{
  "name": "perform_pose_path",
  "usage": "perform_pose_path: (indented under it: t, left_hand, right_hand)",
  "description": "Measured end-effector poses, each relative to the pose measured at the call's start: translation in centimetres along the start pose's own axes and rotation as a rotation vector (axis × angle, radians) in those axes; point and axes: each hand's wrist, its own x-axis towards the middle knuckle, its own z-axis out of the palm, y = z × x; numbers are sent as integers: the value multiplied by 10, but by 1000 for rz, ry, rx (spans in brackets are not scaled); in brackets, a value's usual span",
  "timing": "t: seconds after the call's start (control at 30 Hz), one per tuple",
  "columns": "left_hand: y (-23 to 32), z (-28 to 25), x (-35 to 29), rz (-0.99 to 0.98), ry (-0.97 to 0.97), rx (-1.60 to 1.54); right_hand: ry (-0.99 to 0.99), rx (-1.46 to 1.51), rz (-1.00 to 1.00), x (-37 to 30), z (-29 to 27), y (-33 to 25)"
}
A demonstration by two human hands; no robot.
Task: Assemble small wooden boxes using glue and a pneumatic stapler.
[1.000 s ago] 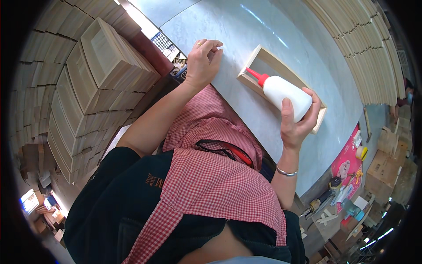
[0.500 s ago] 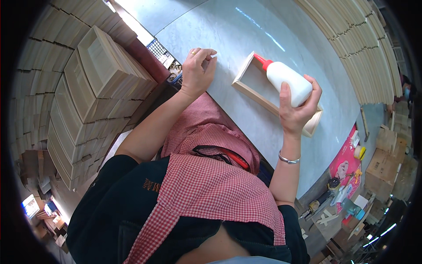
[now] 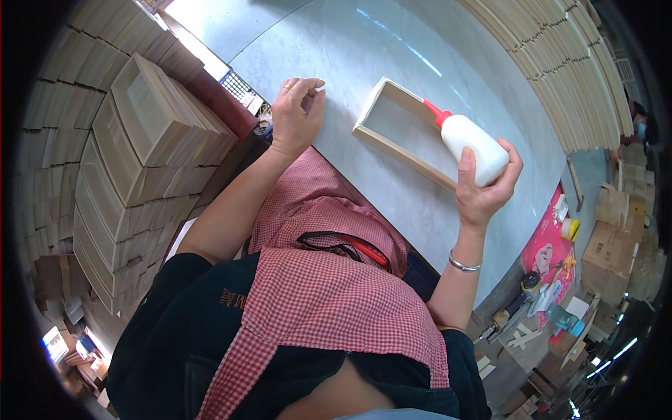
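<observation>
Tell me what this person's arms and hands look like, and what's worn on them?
They're ordinary human hands without gloves. The left hand has a thin gold-coloured ring on one finger. Below the right hand, a shiny silver-coloured bangle circles the wrist. The forearms are bare, and the dark sleeves end near the elbows.

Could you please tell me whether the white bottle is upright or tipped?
Tipped: the right hand holds the white bottle slanted, its red nozzle toward the far long side of the wooden frame.
</observation>
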Motion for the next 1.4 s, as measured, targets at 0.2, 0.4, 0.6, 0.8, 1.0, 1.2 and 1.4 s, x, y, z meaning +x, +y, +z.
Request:
perform_pose_path:
  t: [0.2, 0.4, 0.6, 0.8, 1.0, 1.2, 1.4]
  left_hand:
    - [-2, 1, -1, 6, -11, 15]
    - [-2, 1, -1, 4, 14, -10]
    - [-8, 2, -1, 36, -9, 7]
    - [-10, 4, -3, -2, -19, 10]
    - [-8, 3, -3, 0, -22, 31]
    - [-8, 4, -2, 1, -30, 54]
    - [-13, 0, -2, -22, -20, 58]
  right_hand:
    - [49, -101, 31, -10, -33, 13]
    - [93, -219, 70, -22, -67, 30]
    - [137, -332, 113, -36, -99, 45]
    - [181, -403, 130, -43, -118, 55]
    - [171, -407, 148, -52, -128, 48]
    - [147, -433, 149, -74, -140, 24]
    - [120, -426, 201, -96, -147, 4]
